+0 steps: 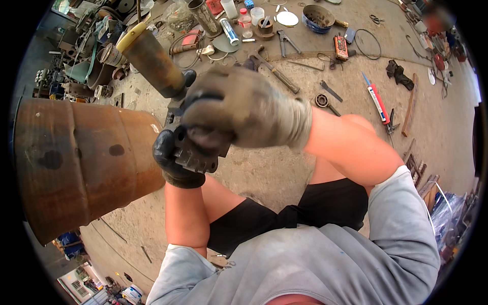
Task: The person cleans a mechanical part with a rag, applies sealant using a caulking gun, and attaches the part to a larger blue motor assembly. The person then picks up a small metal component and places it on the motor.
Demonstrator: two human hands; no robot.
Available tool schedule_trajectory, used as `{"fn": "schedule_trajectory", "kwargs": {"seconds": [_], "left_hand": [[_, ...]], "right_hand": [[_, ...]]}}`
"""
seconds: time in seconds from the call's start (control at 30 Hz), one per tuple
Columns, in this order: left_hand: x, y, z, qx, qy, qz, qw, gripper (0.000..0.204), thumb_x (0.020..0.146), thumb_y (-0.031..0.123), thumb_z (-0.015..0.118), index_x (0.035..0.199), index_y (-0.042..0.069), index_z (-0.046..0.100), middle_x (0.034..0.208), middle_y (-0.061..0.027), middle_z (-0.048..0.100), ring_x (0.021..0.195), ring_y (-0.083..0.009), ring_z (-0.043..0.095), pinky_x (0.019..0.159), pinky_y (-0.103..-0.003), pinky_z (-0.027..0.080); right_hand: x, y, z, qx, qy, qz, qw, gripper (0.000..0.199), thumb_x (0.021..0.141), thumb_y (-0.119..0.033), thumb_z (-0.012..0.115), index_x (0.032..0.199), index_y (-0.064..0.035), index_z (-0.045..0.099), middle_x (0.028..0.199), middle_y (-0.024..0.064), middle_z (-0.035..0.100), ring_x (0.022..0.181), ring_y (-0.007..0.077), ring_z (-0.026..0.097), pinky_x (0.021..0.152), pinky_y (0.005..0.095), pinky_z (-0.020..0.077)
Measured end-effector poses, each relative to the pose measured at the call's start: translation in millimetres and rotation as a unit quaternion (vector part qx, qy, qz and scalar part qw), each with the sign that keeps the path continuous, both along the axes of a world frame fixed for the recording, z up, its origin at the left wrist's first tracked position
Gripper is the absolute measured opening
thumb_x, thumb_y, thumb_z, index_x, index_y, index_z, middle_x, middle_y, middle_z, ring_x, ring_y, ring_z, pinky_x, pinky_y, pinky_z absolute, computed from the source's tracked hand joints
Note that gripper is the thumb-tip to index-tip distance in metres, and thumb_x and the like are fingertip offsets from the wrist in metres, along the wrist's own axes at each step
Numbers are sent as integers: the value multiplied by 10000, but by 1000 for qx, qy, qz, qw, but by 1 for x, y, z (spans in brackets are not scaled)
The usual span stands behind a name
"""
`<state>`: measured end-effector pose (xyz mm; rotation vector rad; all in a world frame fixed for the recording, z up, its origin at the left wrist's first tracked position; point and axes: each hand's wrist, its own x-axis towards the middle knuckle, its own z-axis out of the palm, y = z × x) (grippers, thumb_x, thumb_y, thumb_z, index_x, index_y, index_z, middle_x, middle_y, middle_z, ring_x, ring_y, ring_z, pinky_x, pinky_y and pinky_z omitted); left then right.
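Gloved L hand (169, 156) has its fingers wrapped round a dark metal part (197, 158), held up btwn both hands, w/ a rusty drum (91, 157) to the L. Gloved R hand (239, 104) is blurred over the part's top, fingers curled; can't tell if they grip it. Hammer (280, 79) etc. on the floor (262, 175) beyond.

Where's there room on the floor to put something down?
Bare floor shows between the legs, above the black shorts, and right of the curved wooden strip. It's crowded up top, around the clear bottle and blue bowl.
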<state>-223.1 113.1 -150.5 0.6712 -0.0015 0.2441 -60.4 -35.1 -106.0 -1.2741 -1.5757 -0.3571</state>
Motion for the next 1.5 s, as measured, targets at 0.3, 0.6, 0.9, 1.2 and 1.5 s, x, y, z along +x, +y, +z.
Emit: {"fn": "schedule_trajectory", "kwargs": {"seconds": [0.3, 0.6, 0.9, 1.2, 1.5], "left_hand": [[8, -10, 33, 202, 26, 86, 975, 1202, 897, 642, 709, 1751, 26, 130, 1689, -286, 383, 1547, -417, 439, 1294, -543, 384], [11, -17, 21, 52, 8, 46, 998, 1166, 889, 611, 709, 1738, 19, 171, 1676, -235, 416, 1529, -395, 464, 1301, -511, 374], [-3, 5, 23, 73, -28, 195, 978, 1197, 878, 741, 685, 1739, 61, 206, 1713, -276, 352, 1569, -458, 391, 1309, -624, 322], [-3, 34, 33, 164, -79, 83, 980, 1215, 807, 836, 709, 1731, 168, 289, 1749, -260, 288, 1565, -585, 287, 1220, -805, 236], [-8, 32, 29, 227, -29, 91, 969, 876, 945, 559, 685, 1634, 91, 413, 1612, -169, 503, 1481, -324, 493, 1240, -498, 405]], "right_hand": [[4, -1, -33, -135, 170, -116, 969, 209, 964, -216, 777, 1024, -35, 694, 997, 188, 687, 936, 409, 696, 813, 500, 579], [0, 3, -12, -16, 73, -47, 996, 224, 937, -232, 784, 1036, -55, 690, 1008, 190, 678, 962, 425, 690, 821, 522, 570], [-32, -3, -40, -146, 145, -115, 972, 207, 966, -260, 748, 1039, -72, 697, 961, 179, 690, 920, 411, 724, 818, 519, 591], [5, -15, -19, -68, 170, -110, 977, 385, 985, -356, 752, 1128, -6, 680, 1063, 244, 692, 953, 387, 719, 853, 476, 592], [-12, -8, -20, -174, 375, 16, 911, 417, 970, -263, 759, 1291, -9, 680, 1167, 246, 748, 1125, 349, 734, 1002, 460, 593]]}}
